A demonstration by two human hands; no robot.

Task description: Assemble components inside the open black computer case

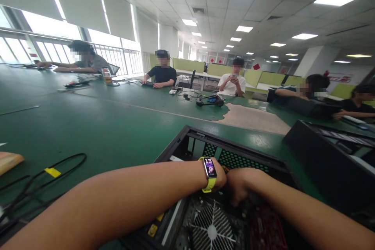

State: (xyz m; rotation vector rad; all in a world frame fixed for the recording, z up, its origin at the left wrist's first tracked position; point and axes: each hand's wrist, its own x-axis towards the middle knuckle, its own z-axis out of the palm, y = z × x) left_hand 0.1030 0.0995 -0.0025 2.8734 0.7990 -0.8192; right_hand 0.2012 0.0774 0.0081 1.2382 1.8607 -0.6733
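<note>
At the near edge of the long green-topped work table (96, 125), an open black steel computer case (243, 154) lies on its side, its perforated back wall facing away and its interior turned up toward the wearer. Both bare forearms reach into it. The left hand (220, 177), its wrist banded by a yellow-strapped smartwatch (209, 172), dips behind the case rim so that the fingers are hidden; whether they are spread or pinching cannot be told. The right hand (241, 187) is curled into a loose fist just beside the left, the two touching or nearly so, with the fingertips turned down and out of sight; what they grip, if anything, does not show. Below the hands sit a round cooler fan with a wire grille (212, 228) and, to its right, a dark red circuit board (268, 228).

Handling, as a judgement: the case looks stiff and fairly heavy, with thin sheet-metal edges; it is best held by the folded frame rails rather than the mesh panel. The board and the fan appear fragile and should be taken by their edges or housing, never by fins or components.

Surroundings: a loop of black cable bearing a yellow tag (52, 172) lies on the table at the left; a detached black side panel (328, 164) stands at the right. A worn, bare patch (252, 119) interrupts the green surface farther off. Several seated people (162, 74) occupy the far side.
</note>
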